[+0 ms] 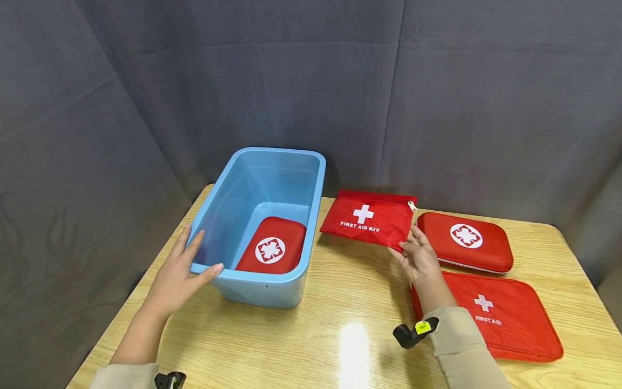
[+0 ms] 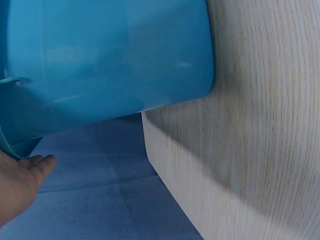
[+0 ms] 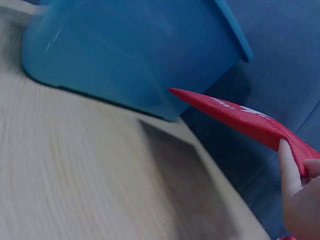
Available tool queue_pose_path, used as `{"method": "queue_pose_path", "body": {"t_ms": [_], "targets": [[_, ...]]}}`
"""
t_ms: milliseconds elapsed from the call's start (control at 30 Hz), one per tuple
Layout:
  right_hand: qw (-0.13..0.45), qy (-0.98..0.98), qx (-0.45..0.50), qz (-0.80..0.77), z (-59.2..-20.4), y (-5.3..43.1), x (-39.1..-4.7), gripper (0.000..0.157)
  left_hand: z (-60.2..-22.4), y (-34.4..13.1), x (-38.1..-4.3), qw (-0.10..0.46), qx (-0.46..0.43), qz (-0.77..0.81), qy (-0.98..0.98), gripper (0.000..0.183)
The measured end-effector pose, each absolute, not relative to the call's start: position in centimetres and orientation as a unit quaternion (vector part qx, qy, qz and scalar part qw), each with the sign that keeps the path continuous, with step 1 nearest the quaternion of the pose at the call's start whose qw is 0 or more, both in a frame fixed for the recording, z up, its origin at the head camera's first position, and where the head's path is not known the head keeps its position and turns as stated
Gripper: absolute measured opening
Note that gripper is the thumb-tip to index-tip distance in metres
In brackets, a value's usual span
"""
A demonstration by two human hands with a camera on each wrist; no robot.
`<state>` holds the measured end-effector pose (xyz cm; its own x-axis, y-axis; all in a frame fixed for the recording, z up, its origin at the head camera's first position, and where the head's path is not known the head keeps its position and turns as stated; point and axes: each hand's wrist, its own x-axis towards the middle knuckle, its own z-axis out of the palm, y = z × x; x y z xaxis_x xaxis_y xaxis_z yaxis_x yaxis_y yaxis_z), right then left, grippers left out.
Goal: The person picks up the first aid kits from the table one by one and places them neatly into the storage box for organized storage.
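Observation:
My right hand (image 1: 419,258) pinches the right end of a red zippered pouch (image 1: 374,213) printed "FIRST AID KIT". In the right wrist view the pouch (image 3: 235,117) hangs above the table, apart from the tub, and casts a shadow on the wood. My left hand (image 1: 177,278) rests on the near left corner of a blue plastic tub (image 1: 318,216), fingers spread over its rim. Inside the tub lies a red hard case (image 1: 291,237) with a white round emblem. The left wrist view shows the fingers (image 2: 42,167) at the tub's rim.
A second red hard case (image 1: 495,246) lies at the table's back right. Nearer, a larger flat red pouch (image 1: 525,324) marked "FIRST AID" sits partly behind the right forearm. The wooden table (image 1: 252,346) ends at a grey curtain (image 1: 461,108).

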<state>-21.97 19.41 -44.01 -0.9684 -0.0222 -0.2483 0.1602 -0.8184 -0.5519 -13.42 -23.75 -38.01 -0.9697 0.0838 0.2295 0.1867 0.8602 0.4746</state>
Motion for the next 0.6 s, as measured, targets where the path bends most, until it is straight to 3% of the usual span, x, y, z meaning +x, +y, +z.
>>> {"method": "queue_pose_path", "body": {"t_ms": [600], "targets": [[-0.004,0.219,0.044,-0.975,-40.8,19.6,-21.9,0.047,-37.9,-23.7,-13.4,0.102,-0.072,-0.255,-0.959,0.077]]}}
